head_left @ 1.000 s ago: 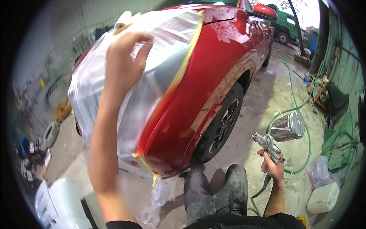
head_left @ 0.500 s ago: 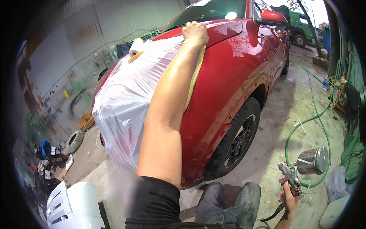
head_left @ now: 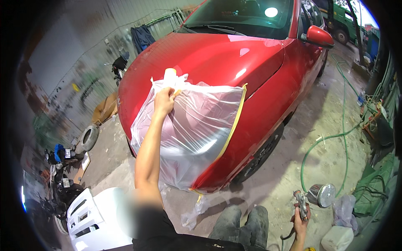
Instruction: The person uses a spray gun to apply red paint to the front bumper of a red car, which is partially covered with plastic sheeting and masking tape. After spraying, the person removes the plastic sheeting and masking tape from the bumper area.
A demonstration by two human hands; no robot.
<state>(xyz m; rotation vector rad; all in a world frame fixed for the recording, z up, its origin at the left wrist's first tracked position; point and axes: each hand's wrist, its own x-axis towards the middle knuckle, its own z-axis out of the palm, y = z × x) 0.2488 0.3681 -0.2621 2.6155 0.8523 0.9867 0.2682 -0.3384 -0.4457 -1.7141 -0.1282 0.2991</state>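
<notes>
Clear masking film (head_left: pixel 197 121) covers the front corner of a red car (head_left: pixel 268 83), with yellow masking tape (head_left: pixel 234 129) along its right edge. My left hand (head_left: pixel 164 101) is closed on the film near its upper left part, fingers partly hidden. A small tan strip (head_left: pixel 177 94) shows right beside these fingers; whether they grip it too is unclear. Just beyond lies a white and yellow roll (head_left: pixel 170 74) on the hood. Low at the right, my right hand (head_left: pixel 300 219) grips a metal spray gun (head_left: pixel 301 205) with a round metal cup (head_left: pixel 321 195).
A green hose (head_left: pixel 307 157) loops over the floor at right, near a white jug (head_left: pixel 337 238) and a plastic bag (head_left: pixel 344 209). At left are a white slotted panel (head_left: pixel 98 221), a motorbike (head_left: pixel 63 184) and a loose tyre (head_left: pixel 89 138). A metal wall (head_left: pixel 79 37) stands behind.
My left hand has moved from the film's taped right edge to its upper left part, near the roll. The view has shifted, showing more hood. My right hand keeps hold of the spray gun.
</notes>
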